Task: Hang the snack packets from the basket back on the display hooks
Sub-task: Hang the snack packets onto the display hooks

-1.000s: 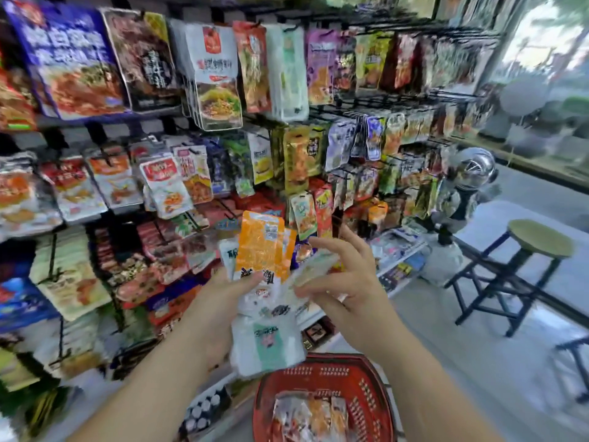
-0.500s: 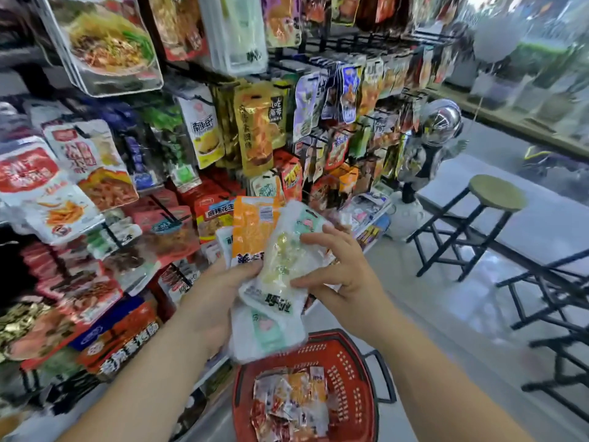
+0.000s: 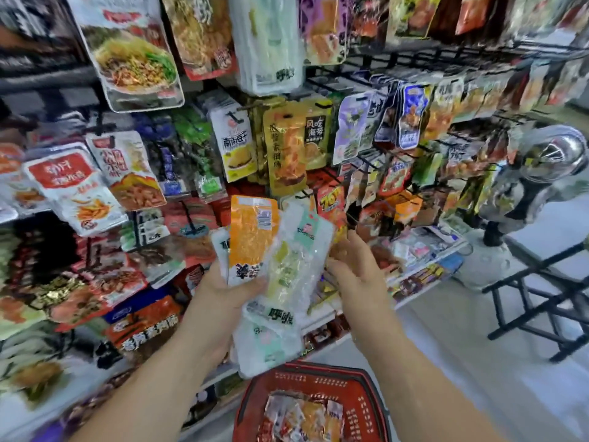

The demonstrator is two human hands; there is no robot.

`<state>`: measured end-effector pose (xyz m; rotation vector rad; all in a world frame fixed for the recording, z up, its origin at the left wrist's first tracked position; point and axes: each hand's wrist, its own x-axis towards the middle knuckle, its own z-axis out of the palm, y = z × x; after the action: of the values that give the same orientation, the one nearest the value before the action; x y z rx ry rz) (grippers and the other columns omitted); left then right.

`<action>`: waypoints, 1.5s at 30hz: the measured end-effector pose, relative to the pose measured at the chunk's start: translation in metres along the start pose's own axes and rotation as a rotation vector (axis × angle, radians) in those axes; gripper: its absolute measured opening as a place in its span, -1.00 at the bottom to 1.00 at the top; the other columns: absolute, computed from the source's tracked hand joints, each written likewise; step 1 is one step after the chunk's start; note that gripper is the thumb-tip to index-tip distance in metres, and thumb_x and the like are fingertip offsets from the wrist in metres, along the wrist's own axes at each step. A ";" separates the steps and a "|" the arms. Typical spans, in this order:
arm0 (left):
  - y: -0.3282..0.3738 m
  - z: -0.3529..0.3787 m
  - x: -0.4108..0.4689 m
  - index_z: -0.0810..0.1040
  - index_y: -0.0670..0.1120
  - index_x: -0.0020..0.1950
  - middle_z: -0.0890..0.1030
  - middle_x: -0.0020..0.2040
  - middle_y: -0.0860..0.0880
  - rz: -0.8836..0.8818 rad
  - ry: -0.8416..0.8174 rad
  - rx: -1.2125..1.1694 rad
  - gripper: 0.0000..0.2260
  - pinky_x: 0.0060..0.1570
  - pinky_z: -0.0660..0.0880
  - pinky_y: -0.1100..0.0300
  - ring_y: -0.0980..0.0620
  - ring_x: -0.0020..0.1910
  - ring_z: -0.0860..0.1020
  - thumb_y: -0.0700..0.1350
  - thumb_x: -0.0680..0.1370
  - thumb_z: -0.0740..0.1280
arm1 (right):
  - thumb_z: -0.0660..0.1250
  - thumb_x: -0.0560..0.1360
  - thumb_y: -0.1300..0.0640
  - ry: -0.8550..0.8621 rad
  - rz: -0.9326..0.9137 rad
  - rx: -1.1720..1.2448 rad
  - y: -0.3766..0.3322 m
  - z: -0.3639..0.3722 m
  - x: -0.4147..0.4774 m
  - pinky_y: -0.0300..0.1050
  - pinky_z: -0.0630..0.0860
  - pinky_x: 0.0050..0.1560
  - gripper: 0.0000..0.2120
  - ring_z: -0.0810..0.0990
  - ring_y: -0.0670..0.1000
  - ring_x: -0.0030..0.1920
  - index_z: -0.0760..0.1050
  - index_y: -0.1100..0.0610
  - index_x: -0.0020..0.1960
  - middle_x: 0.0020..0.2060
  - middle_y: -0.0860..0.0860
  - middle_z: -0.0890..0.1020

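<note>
Grey floor (image 3: 462, 362) beside red basket (image 3: 318, 374); left hand (image 3: 223, 291) grips packets (image 3: 251, 237), right hand (image 3: 357, 272) loose.

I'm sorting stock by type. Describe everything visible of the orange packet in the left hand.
The orange packet is a glossy plastic pouch with a white barcode label near its top right and dark print on a white band below. It stands roughly upright, its lower end gripped by the left hand, touching a clear packet.

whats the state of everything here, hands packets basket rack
left hand, grips a fan of packets
orange packet, upright in left hand
clear packet, tilted, at the fan's front
right hand, at clear packet's edge, grip unclear
basket, holds more packets
rack, packets hanging on hooks
</note>
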<state>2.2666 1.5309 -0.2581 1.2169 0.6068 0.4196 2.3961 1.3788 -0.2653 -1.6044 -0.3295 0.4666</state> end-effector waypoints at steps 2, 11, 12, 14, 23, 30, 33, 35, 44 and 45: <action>-0.001 0.013 -0.002 0.57 0.14 0.32 0.71 0.24 0.09 0.020 0.016 0.074 -0.54 0.27 0.54 -0.04 0.02 0.23 0.67 -0.32 0.56 0.47 | 0.42 0.58 -0.12 -0.011 0.243 0.214 -0.003 -0.003 0.022 0.10 0.51 0.26 -0.32 0.57 0.06 0.31 0.28 0.03 0.61 0.41 -0.01 0.53; 0.001 0.040 -0.005 0.59 -0.02 0.33 0.74 0.17 -0.05 0.045 0.173 -0.060 -0.59 0.32 0.53 -0.26 -0.13 0.17 0.70 -0.35 0.54 0.46 | 0.42 0.61 0.16 -0.191 0.185 0.437 -0.031 0.006 0.058 0.25 0.68 0.08 -0.82 0.73 0.22 0.06 0.64 0.19 0.18 0.05 0.18 0.74; 0.005 0.039 -0.003 0.59 0.02 0.33 0.74 0.17 0.01 0.054 0.175 -0.056 -0.58 0.32 0.53 -0.23 -0.07 0.17 0.70 -0.33 0.54 0.48 | 0.42 0.61 0.15 -0.175 0.169 0.429 -0.032 0.010 0.059 0.29 0.66 0.10 -0.80 0.73 0.24 0.08 0.63 0.20 0.19 0.06 0.20 0.74; 0.015 0.038 0.002 0.59 0.13 0.32 0.72 0.18 0.14 0.070 0.197 -0.053 -0.56 0.36 0.50 -0.15 0.06 0.21 0.67 -0.24 0.53 0.54 | 0.42 0.61 0.14 -0.151 0.137 0.414 -0.038 0.018 0.061 0.33 0.64 0.12 -0.79 0.71 0.27 0.11 0.62 0.21 0.21 0.06 0.20 0.73; 0.087 0.011 0.042 0.21 0.10 0.65 0.36 0.43 0.23 0.210 0.214 -0.148 -0.33 0.47 0.25 -0.08 0.02 0.54 0.30 -0.02 0.61 0.44 | 0.40 0.63 0.08 -0.114 -0.094 0.294 -0.132 0.032 0.099 0.22 0.68 0.03 -0.90 0.73 0.17 -0.04 0.68 0.06 0.05 0.03 0.19 0.74; 0.106 -0.017 0.071 0.17 -0.02 0.68 0.23 0.64 0.08 0.233 0.200 -0.152 -0.26 0.52 0.18 -0.07 -0.02 0.62 0.21 -0.04 0.59 0.46 | 0.33 0.66 0.15 -0.099 -0.380 0.127 -0.238 0.042 0.131 -0.02 0.61 -0.31 -0.85 0.64 0.03 -0.37 0.60 0.10 -0.07 -0.31 -0.01 0.68; 0.102 -0.028 0.074 0.14 0.07 0.69 0.18 0.66 0.12 0.175 0.165 -0.166 -0.16 0.59 0.14 -0.18 -0.02 0.64 0.17 0.07 0.51 0.51 | 0.31 0.67 0.12 -0.068 -0.395 0.099 -0.269 0.053 0.146 0.11 0.63 -0.19 -0.84 0.66 0.11 -0.29 0.59 0.20 0.04 -0.18 0.11 0.67; 0.097 -0.037 0.077 0.12 0.08 0.70 0.16 0.68 0.12 0.168 0.184 -0.152 -0.07 0.59 0.14 -0.21 -0.02 0.65 0.17 0.14 0.44 0.54 | 0.31 0.66 0.15 -0.039 -0.381 0.126 -0.281 0.061 0.155 0.17 0.63 -0.10 -0.82 0.64 0.12 -0.26 0.56 0.26 0.00 -0.21 0.10 0.66; 0.089 -0.039 0.069 0.62 0.16 0.22 0.73 0.15 0.13 0.115 0.174 -0.084 -0.74 0.41 0.43 -0.20 -0.04 0.24 0.63 -0.10 0.57 0.49 | 0.30 0.66 0.07 0.014 -0.449 0.110 -0.296 0.084 0.176 0.42 0.61 0.04 -0.81 0.70 0.28 -0.05 0.57 0.12 -0.07 -0.10 0.15 0.64; 0.090 -0.038 0.068 0.62 0.16 0.22 0.73 0.15 0.14 0.112 0.174 -0.090 -0.74 0.40 0.44 -0.17 -0.02 0.24 0.63 -0.10 0.57 0.49 | 0.31 0.66 0.06 0.027 -0.441 0.114 -0.298 0.085 0.177 0.45 0.61 0.04 -0.82 0.70 0.29 -0.03 0.57 0.11 -0.07 -0.10 0.14 0.65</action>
<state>2.2960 1.6271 -0.1949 1.1389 0.6633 0.6457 2.5286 1.5644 0.0093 -1.3752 -0.6081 0.1221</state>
